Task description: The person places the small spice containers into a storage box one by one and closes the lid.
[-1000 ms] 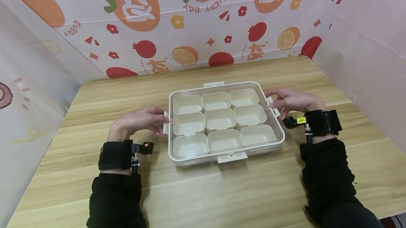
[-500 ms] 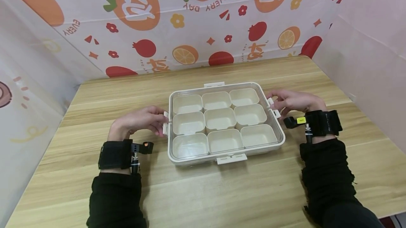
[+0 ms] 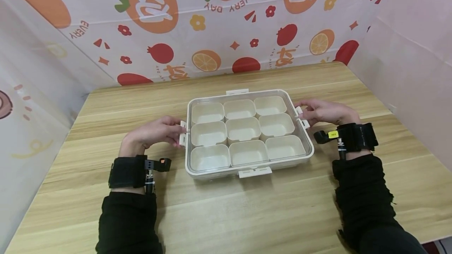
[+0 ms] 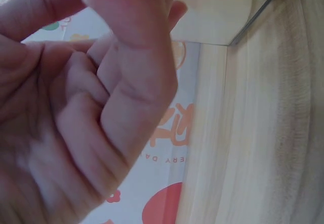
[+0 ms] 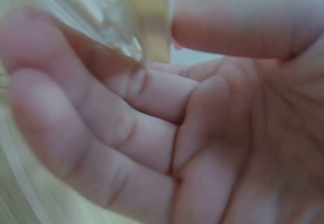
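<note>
A clear lidded storage box with a cream rim stands between both hands in the head view. Through its transparent lid show several cream cups in rows, with nothing seen inside them. My left hand grips the box's left side at the clip, its fingers curled. On the opposite side my right hand holds the edge by the right clip. The right wrist view has the fingers bent under the box edge, thumb above. In the left wrist view a lower corner of the box shows past the curled fingers.
The box is over a wooden table. A fruit-printed sheet hangs behind the table's back edge, with pale sheets on the left and right. Clips stick out from the box's front and back.
The box has shifted slightly back and to the left in the last half second, both hands moving with it. Before that it barely moved.
</note>
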The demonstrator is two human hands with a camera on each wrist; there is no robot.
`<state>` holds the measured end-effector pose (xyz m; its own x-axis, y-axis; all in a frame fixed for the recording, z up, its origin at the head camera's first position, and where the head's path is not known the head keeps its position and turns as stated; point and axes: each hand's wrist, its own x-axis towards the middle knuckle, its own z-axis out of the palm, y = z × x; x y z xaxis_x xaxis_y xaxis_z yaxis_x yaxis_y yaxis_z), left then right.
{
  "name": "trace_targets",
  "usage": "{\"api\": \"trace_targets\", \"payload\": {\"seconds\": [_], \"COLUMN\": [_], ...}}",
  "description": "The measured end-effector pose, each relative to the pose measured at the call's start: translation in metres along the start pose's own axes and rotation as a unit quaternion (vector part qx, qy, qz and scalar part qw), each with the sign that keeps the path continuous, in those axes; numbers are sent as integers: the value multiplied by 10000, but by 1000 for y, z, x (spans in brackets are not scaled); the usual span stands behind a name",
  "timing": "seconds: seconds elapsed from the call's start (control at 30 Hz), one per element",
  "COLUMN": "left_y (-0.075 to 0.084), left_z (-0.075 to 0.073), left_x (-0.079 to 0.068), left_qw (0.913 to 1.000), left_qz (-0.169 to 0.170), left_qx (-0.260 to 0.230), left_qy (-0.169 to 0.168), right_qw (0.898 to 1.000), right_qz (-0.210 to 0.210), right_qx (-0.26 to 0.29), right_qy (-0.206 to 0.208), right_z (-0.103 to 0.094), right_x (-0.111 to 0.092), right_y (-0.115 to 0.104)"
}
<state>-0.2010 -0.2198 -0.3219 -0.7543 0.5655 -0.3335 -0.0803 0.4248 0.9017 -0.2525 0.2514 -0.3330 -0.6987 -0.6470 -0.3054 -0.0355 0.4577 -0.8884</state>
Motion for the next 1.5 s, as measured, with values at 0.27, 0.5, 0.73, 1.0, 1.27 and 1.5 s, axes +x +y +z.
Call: {"api": "trace_targets", "payload": {"seconds": [0.27, 0.5, 0.73, 1.0, 1.27, 1.5], "left_y": [-3, -7, -8, -6, 6, 14], "left_z": [-1, -1, -2, -1, 7, 18], "left_x": [3, 8, 8, 5, 8, 13], "left_qw": [9990, 9970, 9968, 9974, 9954, 9924], "left_qz": [113, 151, 117, 23, -200, -613], "left_qx": [-40, -123, -45, -305, 294, 665], "left_qy": [431, 743, 790, 656, 884, 829], "right_qw": [9983, 9937, 9929, 9945, 9917, 9921], "right_qz": [-326, -406, -340, -157, -128, 398], "right_qx": [109, -64, 41, 175, -787, -910], "right_qy": [474, 1047, 1143, 1023, 1009, 772], "right_z": [2, 4, 5, 5, 10, 16], "right_x": [12, 18, 18, 18, 17, 18], "right_y": [4, 8, 8, 7, -4, -11]}}
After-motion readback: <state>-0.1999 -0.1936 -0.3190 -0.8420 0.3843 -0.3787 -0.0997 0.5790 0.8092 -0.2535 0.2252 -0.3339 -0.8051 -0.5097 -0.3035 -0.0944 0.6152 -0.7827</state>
